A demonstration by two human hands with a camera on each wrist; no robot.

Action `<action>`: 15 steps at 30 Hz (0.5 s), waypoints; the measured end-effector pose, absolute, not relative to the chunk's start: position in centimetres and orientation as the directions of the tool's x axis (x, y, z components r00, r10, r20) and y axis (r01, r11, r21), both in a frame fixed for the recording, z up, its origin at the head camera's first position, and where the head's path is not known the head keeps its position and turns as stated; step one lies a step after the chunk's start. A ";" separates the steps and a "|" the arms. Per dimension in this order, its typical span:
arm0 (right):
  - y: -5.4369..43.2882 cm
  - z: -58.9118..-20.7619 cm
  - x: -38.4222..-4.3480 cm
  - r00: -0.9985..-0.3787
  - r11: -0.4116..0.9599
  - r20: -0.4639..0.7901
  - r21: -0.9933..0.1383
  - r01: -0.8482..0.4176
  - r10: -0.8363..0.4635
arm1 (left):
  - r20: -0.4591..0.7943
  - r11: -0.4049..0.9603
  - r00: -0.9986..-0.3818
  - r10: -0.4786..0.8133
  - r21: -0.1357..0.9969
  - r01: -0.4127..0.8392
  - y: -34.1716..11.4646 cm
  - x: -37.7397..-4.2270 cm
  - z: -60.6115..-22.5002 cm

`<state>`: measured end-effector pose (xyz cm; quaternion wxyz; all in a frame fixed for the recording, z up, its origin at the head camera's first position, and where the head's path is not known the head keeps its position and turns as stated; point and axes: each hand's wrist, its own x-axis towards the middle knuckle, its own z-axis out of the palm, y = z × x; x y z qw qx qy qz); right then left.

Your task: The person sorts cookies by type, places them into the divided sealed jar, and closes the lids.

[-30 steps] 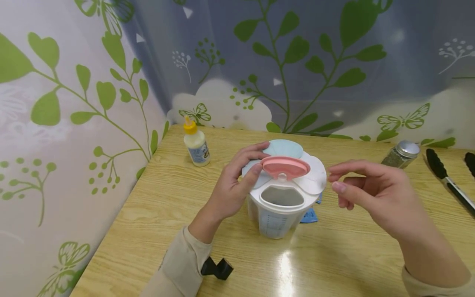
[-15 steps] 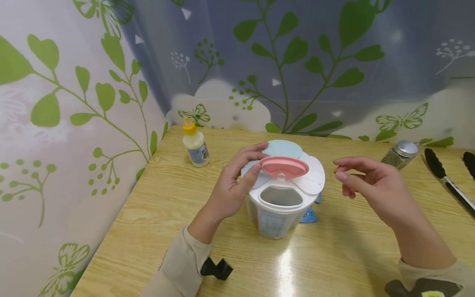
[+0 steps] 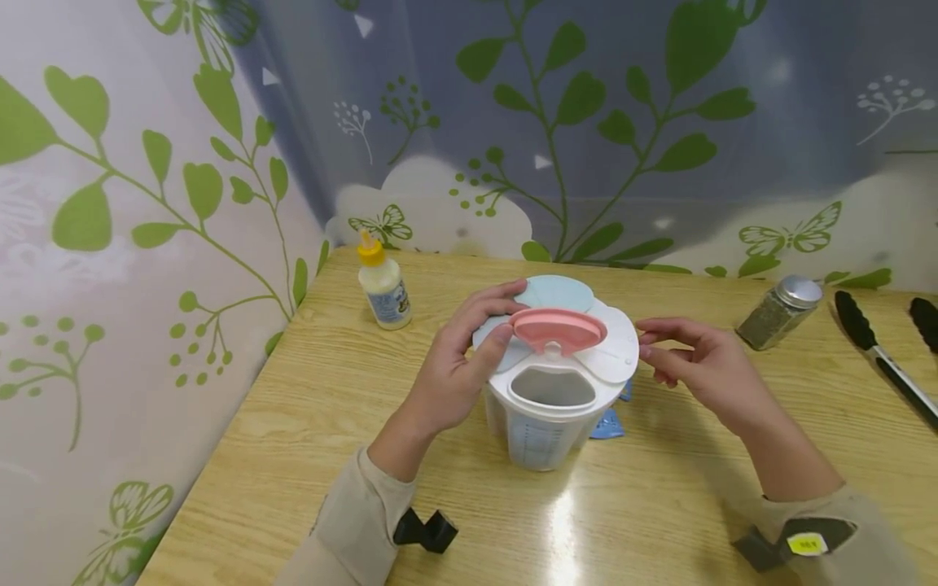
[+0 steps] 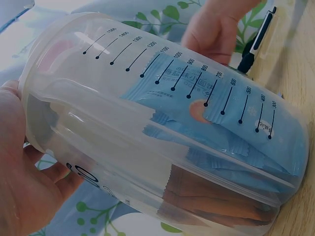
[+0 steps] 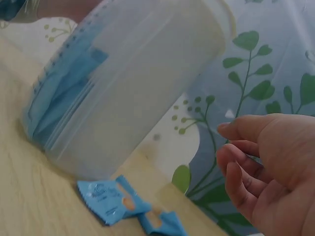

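Note:
A clear plastic divided storage container point(image 3: 538, 443) stands on the table, its white lid carrying several flaps. One pink flap point(image 3: 559, 330) is raised, and the opening in front of it is uncovered. My left hand point(image 3: 454, 366) grips the lid's left side, thumb on top and fingers behind. My right hand point(image 3: 699, 362) is at the lid's right edge, fingers loosely bent with nothing in them. Through the wall, the left wrist view shows blue packets point(image 4: 216, 132) in one compartment and a brown packet point(image 4: 211, 196) in another.
Two blue packets point(image 5: 110, 199) lie on the table at the container's right foot. A yellow-capped bottle point(image 3: 384, 293) stands back left. To the right are a glass jar point(image 3: 777, 313) of dried bits, tilted in this view, and black-tipped tongs point(image 3: 890, 362). Patterned curtains border the table.
My right hand drew slightly away from the lid, then came back to its right edge. The left hand and the container have stayed in place, with the pink flap still raised.

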<state>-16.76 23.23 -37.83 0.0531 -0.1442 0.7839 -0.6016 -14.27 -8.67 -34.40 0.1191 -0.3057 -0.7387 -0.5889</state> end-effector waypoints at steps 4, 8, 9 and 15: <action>23.3 -39.4 -17.4 -0.961 0.322 0.026 -0.940 -0.118 -0.275 | 0.531 0.125 -0.788 0.310 0.799 0.588 -8.7 -14.3 -34.4; 23.4 -40.5 -17.7 -0.965 0.385 -0.021 -0.919 -0.084 -0.261 | 0.534 0.124 -0.787 0.308 0.798 0.590 -8.7 -14.3 -34.4; 23.3 -40.7 -17.8 -0.965 0.401 -0.030 -0.913 -0.080 -0.260 | 0.534 0.124 -0.787 0.308 0.798 0.590 -8.6 -14.3 -34.4; 23.0 -41.8 -17.9 -0.955 0.467 -0.045 -0.878 -0.102 -0.293 | 0.538 0.125 -0.784 0.310 0.794 0.595 -8.7 -14.2 -34.4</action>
